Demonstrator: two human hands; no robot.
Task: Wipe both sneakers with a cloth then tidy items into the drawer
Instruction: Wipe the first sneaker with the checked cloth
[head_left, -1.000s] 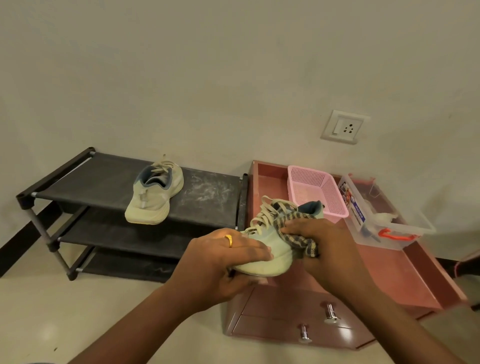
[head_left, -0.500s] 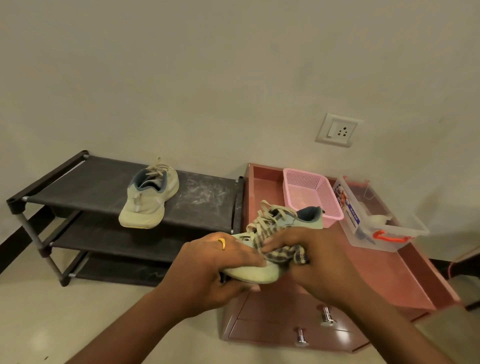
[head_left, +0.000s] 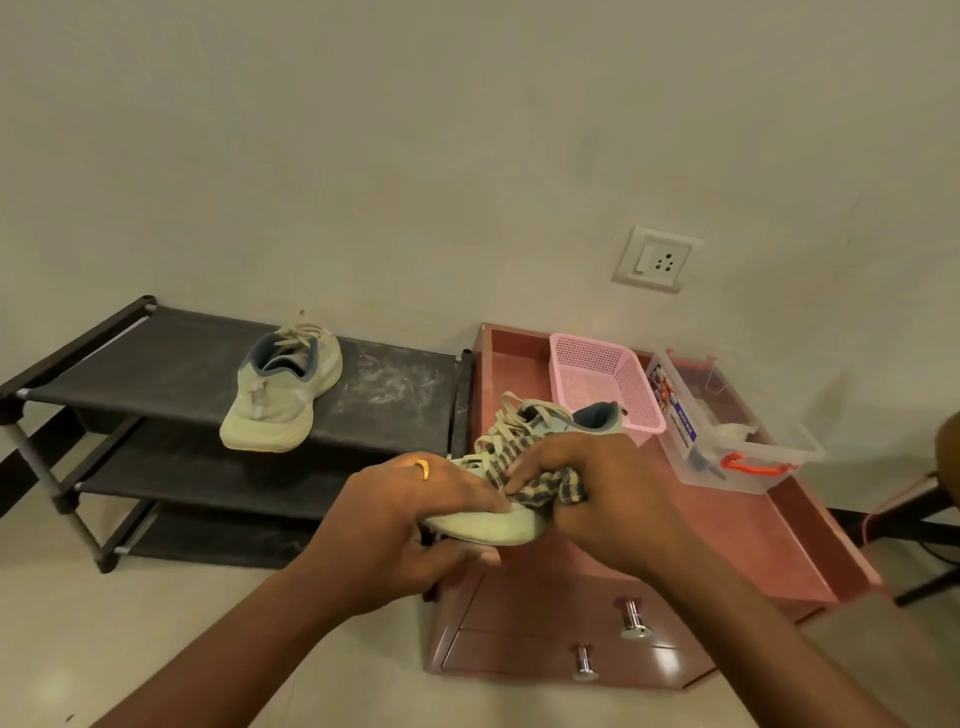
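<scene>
My left hand (head_left: 415, 525) grips the toe end of a pale green sneaker (head_left: 498, 526), held in the air above the front left corner of the pink drawer unit (head_left: 810, 551). My right hand (head_left: 597, 493) holds a striped cloth (head_left: 550, 486) bunched against the sneaker's laces and side. The second pale sneaker (head_left: 280, 395) lies on the top shelf of the dark shoe rack (head_left: 395, 410), heel toward the wall. Both drawers (head_left: 545, 623) are closed, each with a chrome knob.
On the drawer unit's top stand a pink mesh basket (head_left: 608, 379) and a clear plastic box (head_left: 737, 436) with an orange latch. A wall socket (head_left: 657, 258) sits above. A dark chair leg (head_left: 914, 519) is at the right edge. White dust marks the rack's top shelf.
My right hand with the cloth slid along the sneaker toward the toe and left hand. The held sneaker sank slightly and the view shifted a little.
</scene>
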